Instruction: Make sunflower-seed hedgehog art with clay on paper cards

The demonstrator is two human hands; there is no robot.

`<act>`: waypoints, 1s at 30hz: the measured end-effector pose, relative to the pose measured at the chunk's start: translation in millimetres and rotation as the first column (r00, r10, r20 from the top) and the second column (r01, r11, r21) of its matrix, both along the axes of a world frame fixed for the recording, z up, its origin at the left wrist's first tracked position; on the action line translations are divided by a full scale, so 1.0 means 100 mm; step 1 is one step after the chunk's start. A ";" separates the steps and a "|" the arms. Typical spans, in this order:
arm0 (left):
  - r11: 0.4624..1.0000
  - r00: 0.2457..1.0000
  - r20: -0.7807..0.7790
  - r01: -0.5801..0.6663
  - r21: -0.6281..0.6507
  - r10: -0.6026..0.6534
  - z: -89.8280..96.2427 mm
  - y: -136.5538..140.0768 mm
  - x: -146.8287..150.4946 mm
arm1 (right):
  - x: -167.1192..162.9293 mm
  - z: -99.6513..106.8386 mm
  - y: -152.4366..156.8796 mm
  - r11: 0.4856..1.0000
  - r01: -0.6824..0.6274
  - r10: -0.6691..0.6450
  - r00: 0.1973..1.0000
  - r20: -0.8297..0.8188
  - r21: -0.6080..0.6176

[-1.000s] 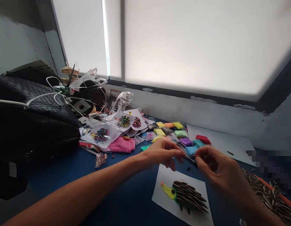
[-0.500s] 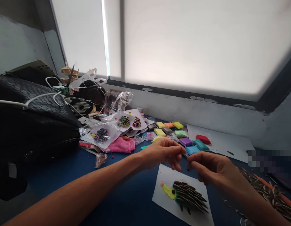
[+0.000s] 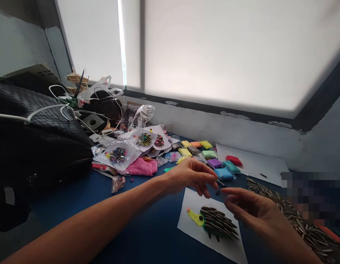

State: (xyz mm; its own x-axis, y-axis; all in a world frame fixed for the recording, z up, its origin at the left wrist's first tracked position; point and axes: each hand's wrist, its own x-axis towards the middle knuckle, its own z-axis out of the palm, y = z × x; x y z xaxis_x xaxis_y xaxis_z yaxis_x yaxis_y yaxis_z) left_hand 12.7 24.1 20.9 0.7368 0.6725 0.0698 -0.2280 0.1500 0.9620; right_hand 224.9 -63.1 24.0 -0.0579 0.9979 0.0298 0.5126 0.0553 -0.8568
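Observation:
My left hand (image 3: 190, 178) hovers above the far edge of a white sheet (image 3: 190, 200), its thumb and forefinger pinched on a thin dark piece (image 3: 221, 183) too small to name. Close by on the right, my right hand (image 3: 258, 211) has its fingertips drawn together at a small dark lump (image 3: 218, 192), perhaps clay. The two hands are slightly apart. Beneath them on the sheet lies a hedgehog picture (image 3: 219, 222), with rows of striped sunflower seeds as spines on green clay. Its yellow clay snout (image 3: 196, 219) has a black eye and a pink nose tip.
Loose sunflower seeds (image 3: 288, 205) spread at the right. Wrapped clay packs, among them a blue one (image 3: 224, 174) and a red one (image 3: 234, 160), lie beyond my hands. Bagged seed pictures (image 3: 117, 156), a pink cloth (image 3: 141, 167) and a black bag (image 3: 43, 146) occupy the left.
My right hand has moved slightly down and right, and its fingers have loosened a little. The dark lump shows more plainly. The camera view has shifted slightly, revealing more seeds.

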 end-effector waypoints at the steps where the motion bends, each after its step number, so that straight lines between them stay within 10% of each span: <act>1: 1.000 1.000 -0.005 0.008 0.008 -0.008 0.00 -0.01 0.00 | -0.03 0.01 -0.01 1.000 -0.007 0.008 1.000 0.008 -0.012; 23: 0.994 0.974 -0.225 -0.018 0.108 0.042 -0.12 -0.01 0.06 | -0.05 -0.13 -0.10 0.980 -0.025 -0.017 0.979 0.205 0.199; 30: 0.989 0.962 -0.258 -0.060 0.138 0.094 -0.14 0.01 0.05 | -0.03 -0.13 -0.10 0.994 -0.096 0.078 0.956 0.283 0.050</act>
State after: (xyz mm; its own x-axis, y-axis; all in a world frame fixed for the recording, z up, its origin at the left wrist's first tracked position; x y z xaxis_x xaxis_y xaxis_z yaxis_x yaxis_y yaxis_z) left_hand 17.9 24.9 6.7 0.6872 0.7258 -0.0305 0.0292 0.0143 0.9995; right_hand 221.6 -73.0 10.5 -0.1595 0.9853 0.0616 0.7221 0.1590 -0.6733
